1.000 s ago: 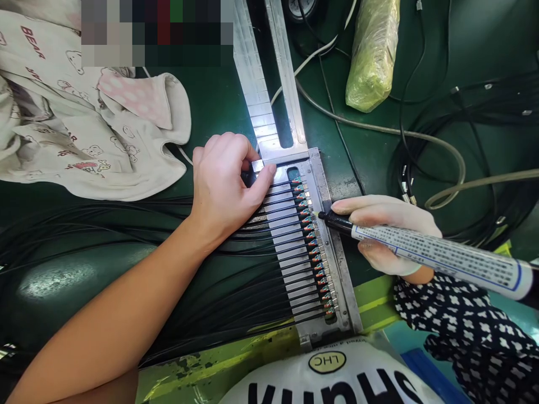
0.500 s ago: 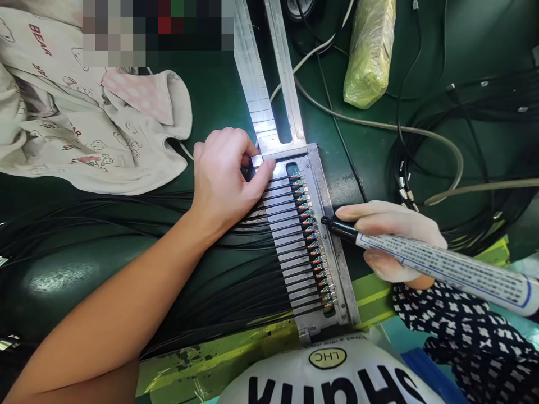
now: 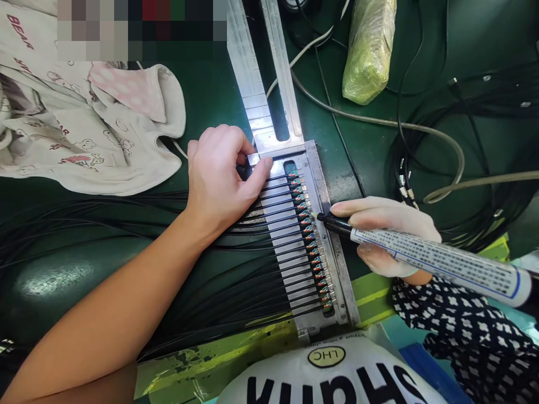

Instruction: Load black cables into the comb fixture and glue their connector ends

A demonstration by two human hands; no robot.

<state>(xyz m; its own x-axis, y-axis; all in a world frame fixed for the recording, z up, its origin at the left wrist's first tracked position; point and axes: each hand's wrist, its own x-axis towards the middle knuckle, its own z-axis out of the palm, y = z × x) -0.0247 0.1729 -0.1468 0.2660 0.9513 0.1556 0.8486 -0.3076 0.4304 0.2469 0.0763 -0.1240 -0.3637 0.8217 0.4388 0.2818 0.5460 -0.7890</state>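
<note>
A metal jig holds a row of black cables side by side. Their stripped ends, with small coloured wires and metal connectors, line up over a slot on its right side. My bare left hand is closed on the jig's upper left corner, thumb on top and fingers curled beneath, partly hidden. In my right hand, which wears a pale glove, is a thick marker pen with a white printed barrel and black collar. Its pale tip is at the connectors in the upper half of the row.
A slotted metal frame extends beyond the jig. Printed cloth lies at the left. On the right are a plastic-wrapped yellow-green bundle, a grey cord and coiled black cables. Yellow-green tape lines the table's near edge.
The marker pen's tip has moved slightly left, closer to the connectors. My left hand keeps its hold on the jig. The whole view has shifted a little.
</note>
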